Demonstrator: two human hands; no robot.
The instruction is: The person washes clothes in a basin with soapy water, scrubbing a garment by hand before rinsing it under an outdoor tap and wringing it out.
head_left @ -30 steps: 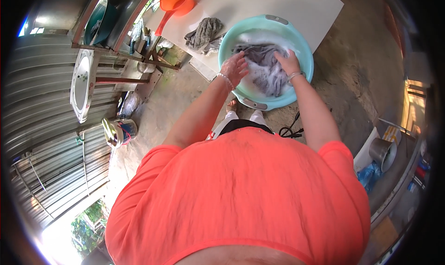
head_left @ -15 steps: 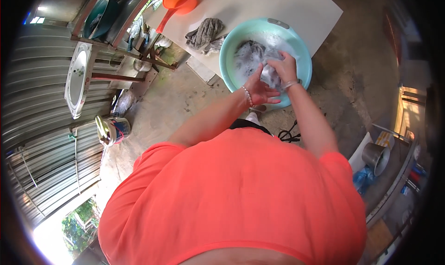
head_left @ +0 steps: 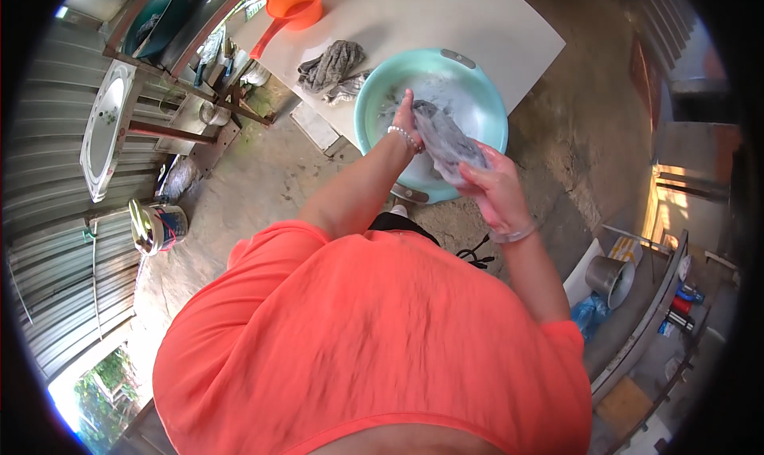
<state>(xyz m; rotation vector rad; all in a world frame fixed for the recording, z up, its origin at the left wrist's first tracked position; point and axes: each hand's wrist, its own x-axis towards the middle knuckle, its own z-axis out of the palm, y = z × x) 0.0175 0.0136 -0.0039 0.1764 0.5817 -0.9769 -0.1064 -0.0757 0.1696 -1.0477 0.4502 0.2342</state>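
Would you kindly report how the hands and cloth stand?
Right hand gripping soapy grey cloth; left hand at its far end. Cloth above teal basin. Orange dipper off left, out of the way.

Head-worn fisheye view, wide and downward, over the basin (head_left: 494, 109)
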